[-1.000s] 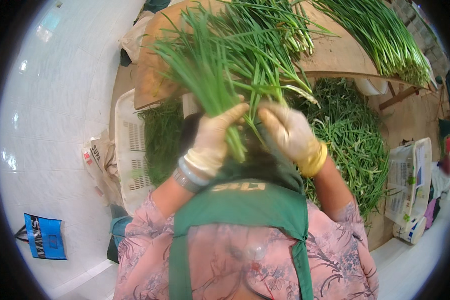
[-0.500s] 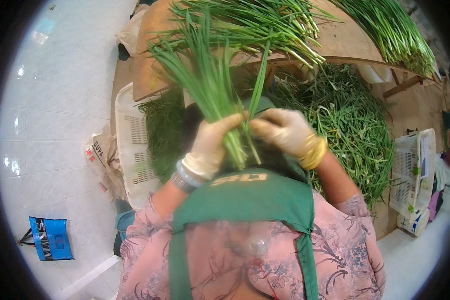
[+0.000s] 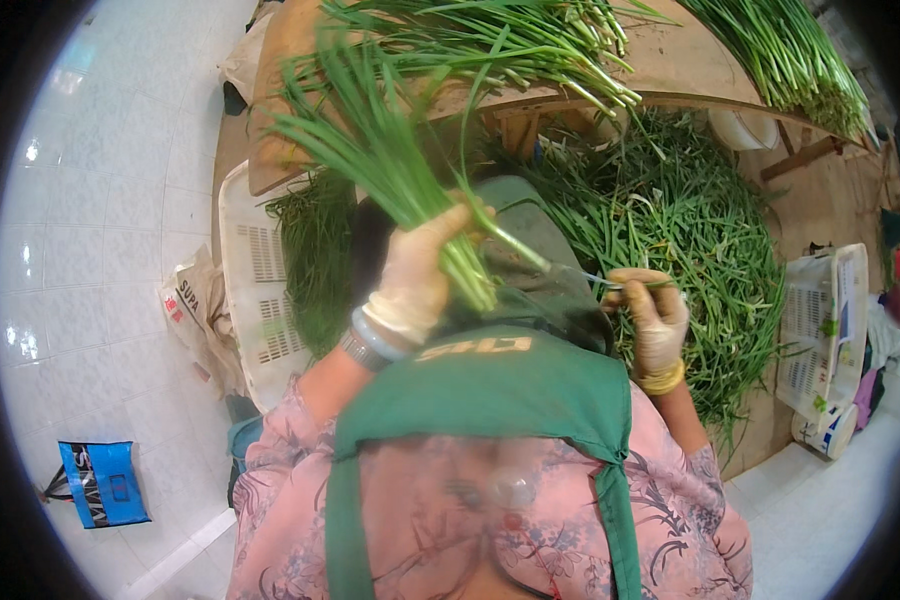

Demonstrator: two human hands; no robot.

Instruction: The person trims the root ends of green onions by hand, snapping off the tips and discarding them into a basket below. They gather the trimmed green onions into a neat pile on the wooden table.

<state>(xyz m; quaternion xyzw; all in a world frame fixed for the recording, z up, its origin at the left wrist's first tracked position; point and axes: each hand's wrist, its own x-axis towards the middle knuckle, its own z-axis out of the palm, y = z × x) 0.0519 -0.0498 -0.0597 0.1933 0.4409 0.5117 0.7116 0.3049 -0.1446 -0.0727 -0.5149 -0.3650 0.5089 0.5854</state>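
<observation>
Pale shiny tiles cover the floor (image 3: 90,300) on the left, and a brown wooden table (image 3: 690,75) curves across the top. At its right end lies a big neat bundle (image 3: 785,60) of long green stalks, cut off by the edge of the view. That part looks done. Looser stalks (image 3: 560,50) lie along the table's front edge, near the middle, with their pale ends poking past it. They look like the part that is left, but I cannot count them. Below the front edge is a big messy heap of green leaves (image 3: 710,290), and more sit in the white crate (image 3: 255,300) under the left corner.

The left hand (image 3: 415,275) is closed around a green bunch (image 3: 395,165), held up in front of the table's front edge. One stalk (image 3: 515,243) sticks out to the right by its thumb. The right hand (image 3: 655,320) pinches a thin pale strip (image 3: 592,277) that runs to that stalk's end, so this stalk seems only partly cleaned.

Half a second ago, the right hand was just beside the left one. Now it is well apart, over the heap's near side. The bunch leans more to the left now.
</observation>
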